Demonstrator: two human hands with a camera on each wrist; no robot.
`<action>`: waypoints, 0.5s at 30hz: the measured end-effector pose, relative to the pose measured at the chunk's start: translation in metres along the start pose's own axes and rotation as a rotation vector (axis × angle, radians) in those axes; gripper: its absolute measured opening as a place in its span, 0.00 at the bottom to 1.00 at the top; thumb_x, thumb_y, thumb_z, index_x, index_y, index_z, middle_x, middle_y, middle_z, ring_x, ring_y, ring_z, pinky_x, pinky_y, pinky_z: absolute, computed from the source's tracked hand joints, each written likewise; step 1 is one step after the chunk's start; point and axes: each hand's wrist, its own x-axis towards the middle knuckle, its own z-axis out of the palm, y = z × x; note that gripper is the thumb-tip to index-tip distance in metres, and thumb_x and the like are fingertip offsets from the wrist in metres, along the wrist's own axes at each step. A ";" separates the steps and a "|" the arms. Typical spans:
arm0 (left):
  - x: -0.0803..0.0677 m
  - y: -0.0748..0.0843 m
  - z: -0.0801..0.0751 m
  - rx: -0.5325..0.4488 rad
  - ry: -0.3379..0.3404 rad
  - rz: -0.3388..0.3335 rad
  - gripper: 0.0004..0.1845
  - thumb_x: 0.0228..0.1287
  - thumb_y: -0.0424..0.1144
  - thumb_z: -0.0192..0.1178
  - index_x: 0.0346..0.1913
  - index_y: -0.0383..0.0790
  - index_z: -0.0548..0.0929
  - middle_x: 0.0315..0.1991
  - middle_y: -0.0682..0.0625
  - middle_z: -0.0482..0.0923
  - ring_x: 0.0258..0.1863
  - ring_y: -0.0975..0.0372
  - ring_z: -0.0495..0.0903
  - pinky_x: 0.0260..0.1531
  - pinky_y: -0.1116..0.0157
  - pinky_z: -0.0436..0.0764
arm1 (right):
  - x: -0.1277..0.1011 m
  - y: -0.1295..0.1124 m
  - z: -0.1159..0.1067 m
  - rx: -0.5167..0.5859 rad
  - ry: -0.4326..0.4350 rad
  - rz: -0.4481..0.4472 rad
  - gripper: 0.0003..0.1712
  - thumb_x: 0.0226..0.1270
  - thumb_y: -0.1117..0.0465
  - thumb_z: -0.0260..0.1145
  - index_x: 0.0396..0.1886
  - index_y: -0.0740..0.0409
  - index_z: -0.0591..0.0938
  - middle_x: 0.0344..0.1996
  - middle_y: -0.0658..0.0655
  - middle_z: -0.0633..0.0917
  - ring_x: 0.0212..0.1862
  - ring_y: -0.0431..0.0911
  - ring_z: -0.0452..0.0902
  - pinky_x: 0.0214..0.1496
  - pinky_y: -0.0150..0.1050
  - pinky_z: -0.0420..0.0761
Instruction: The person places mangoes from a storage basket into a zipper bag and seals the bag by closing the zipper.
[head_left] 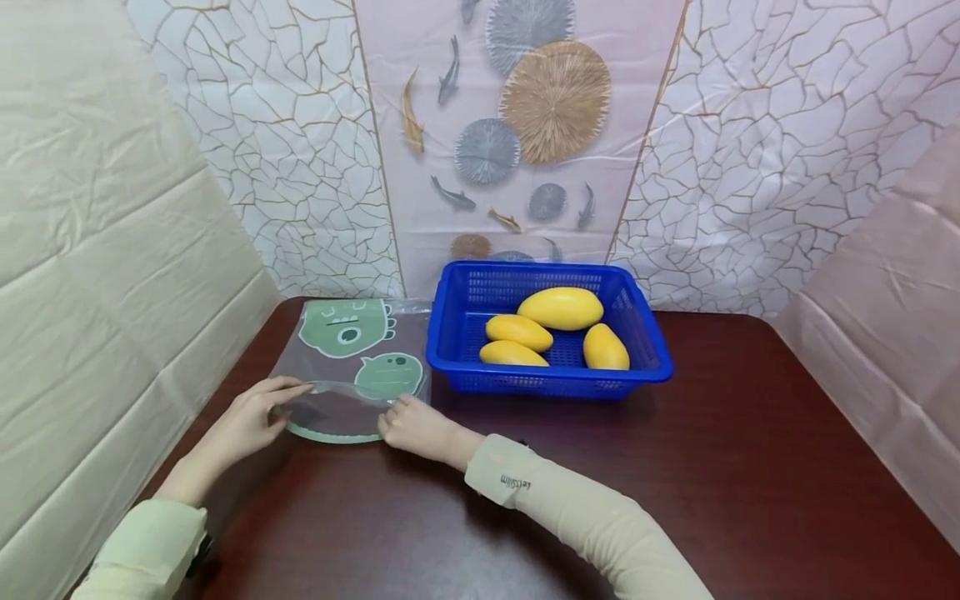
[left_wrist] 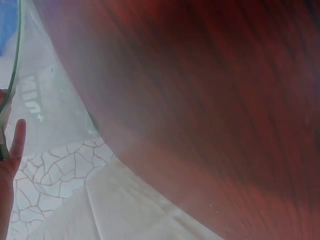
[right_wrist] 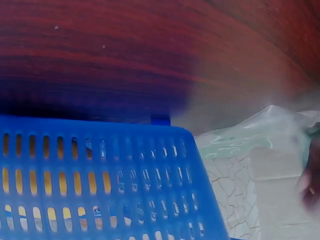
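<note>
A clear plastic bag (head_left: 345, 329) printed with green cartoon dinosaur faces lies on the left of the table. At its near end, a mouth edged in green is spread apart. My left hand (head_left: 251, 421) pinches the left side of this mouth between thumb and fingers. With curled fingers my right hand (head_left: 422, 430) grips the right side. The left wrist view catches part of the bag (left_wrist: 47, 100) and a few fingers at its left border. In the right wrist view the hand (right_wrist: 311, 185) is mostly cut off, beside the bag (right_wrist: 245, 137).
A blue slotted plastic basket (head_left: 547, 377) stands right of the bag, close to my right hand. Several yellow mangoes (head_left: 561, 308) lie in it. The dark red table (head_left: 750, 467) has rounded far corners, with patterned cloth walls (head_left: 787, 158) behind and at both sides.
</note>
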 end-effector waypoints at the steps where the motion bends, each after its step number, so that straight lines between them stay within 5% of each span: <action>1: 0.000 0.000 0.000 0.002 -0.003 -0.001 0.30 0.32 0.15 0.64 0.47 0.34 0.83 0.42 0.44 0.80 0.35 0.61 0.73 0.27 0.74 0.68 | 0.001 0.000 0.001 -0.019 -0.015 0.057 0.12 0.65 0.62 0.55 0.33 0.45 0.85 0.28 0.42 0.84 0.31 0.37 0.76 0.37 0.33 0.67; 7: -0.002 -0.001 0.001 0.050 -0.005 0.012 0.32 0.34 0.17 0.65 0.52 0.33 0.80 0.46 0.41 0.78 0.39 0.57 0.74 0.30 0.65 0.72 | 0.006 0.002 0.000 -0.137 -0.108 0.278 0.20 0.70 0.58 0.49 0.55 0.46 0.81 0.50 0.46 0.83 0.47 0.40 0.76 0.44 0.38 0.71; 15: 0.002 -0.007 0.001 0.111 0.033 0.091 0.34 0.32 0.21 0.65 0.54 0.32 0.78 0.49 0.40 0.76 0.40 0.51 0.76 0.33 0.55 0.72 | 0.013 0.003 -0.007 -0.156 -0.174 0.333 0.23 0.71 0.59 0.45 0.61 0.46 0.77 0.61 0.48 0.77 0.54 0.40 0.73 0.48 0.40 0.73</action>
